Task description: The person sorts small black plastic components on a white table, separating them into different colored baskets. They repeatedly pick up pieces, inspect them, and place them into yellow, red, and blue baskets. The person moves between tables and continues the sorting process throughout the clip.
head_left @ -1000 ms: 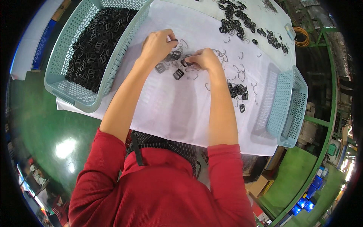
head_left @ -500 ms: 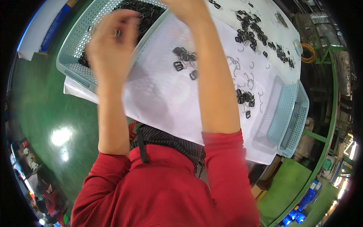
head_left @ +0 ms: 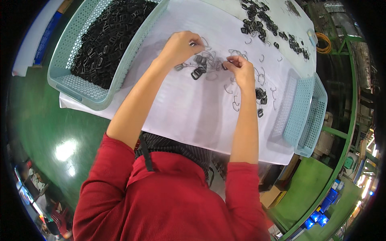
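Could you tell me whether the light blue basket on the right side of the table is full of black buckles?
No, the right basket looks empty, while the black buckles fill the left basket.

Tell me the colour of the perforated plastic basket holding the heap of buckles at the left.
Pale teal perforated plastic basket; head view shows it.

glossy green floor (head_left: 48,132) – light glare, white-covered table (head_left: 193,116).

A large pale-blue basket (head_left: 72,82) is being kept at the far left, two empty stacked baskets (head_left: 307,112) at the right, an orange cord (head_left: 323,41) far right.
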Available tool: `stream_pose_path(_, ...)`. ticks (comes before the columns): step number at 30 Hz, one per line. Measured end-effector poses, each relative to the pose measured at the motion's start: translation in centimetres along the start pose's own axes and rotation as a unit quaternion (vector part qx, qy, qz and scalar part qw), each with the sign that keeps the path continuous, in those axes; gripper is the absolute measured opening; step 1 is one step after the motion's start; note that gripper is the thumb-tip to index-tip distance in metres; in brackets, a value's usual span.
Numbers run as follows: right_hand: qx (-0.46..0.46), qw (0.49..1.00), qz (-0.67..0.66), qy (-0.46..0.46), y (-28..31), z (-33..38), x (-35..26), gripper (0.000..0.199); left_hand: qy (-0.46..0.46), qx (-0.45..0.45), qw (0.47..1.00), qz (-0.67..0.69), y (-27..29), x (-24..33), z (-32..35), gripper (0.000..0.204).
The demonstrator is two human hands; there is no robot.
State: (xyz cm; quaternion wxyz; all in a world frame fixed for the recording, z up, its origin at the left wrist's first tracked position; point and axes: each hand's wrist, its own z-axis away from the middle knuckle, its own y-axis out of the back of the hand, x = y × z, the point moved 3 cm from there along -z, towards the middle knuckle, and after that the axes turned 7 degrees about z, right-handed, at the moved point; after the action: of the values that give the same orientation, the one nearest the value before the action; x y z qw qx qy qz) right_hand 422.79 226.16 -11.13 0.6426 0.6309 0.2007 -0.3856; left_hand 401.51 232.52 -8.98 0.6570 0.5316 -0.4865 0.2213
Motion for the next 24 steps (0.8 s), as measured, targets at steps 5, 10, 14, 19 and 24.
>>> stream_pose_path(5,-0.024,0.995,-0.085,-0.045,2.2,1.8,0.7,0.017,0.017,-0.006,1.0,0.019,0.3,0.1,-1.1,0.017)
stream_pose_path(10,-0.035,0.986,-0.149,-0.07,2.5,2.3,1.0,0.018,0.163,-0.14,0.972,0.097,1.1,-0.5,-1.2,0.023)
stream_pose_path(14,-0.061,0.889,-0.425,-0.158,1.0,2.8,1.1,0.021,0.245,-0.163,0.943,0.155,0.9,-2.0,-1.2,0.029)
stream_pose_path(19,-0.045,0.997,0.016,-0.065,-4.0,2.1,-2.0,0.027,0.263,-0.022,0.964,0.027,1.0,-2.1,-0.7,0.035)
stream_pose_path(24,-0.068,0.996,0.052,-0.027,-2.8,1.2,-1.7,0.026,0.068,0.067,0.981,-0.168,-2.0,-1.6,1.1,0.036)
